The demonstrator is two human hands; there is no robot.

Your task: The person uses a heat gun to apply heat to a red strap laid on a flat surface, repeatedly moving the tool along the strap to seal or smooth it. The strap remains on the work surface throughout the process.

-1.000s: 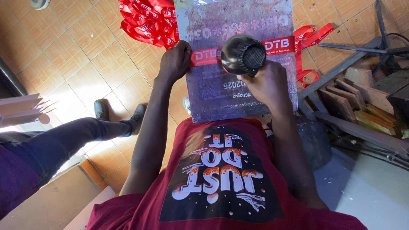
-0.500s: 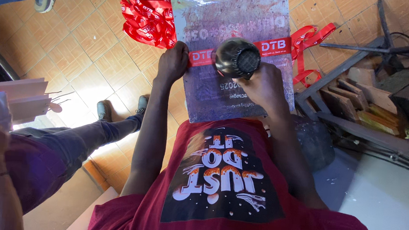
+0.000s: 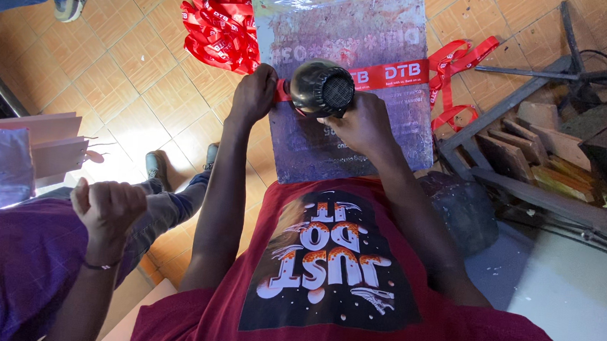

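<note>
Orange tiles covered the floor. Right of them stood a dark metal frame with wood blocks; a pale slab lay below.

A stained grey board carries a red ribbon stretched flat across it. The board rests over a tiled floor, where a heap of red ribbons lies just beside its left edge.
</note>
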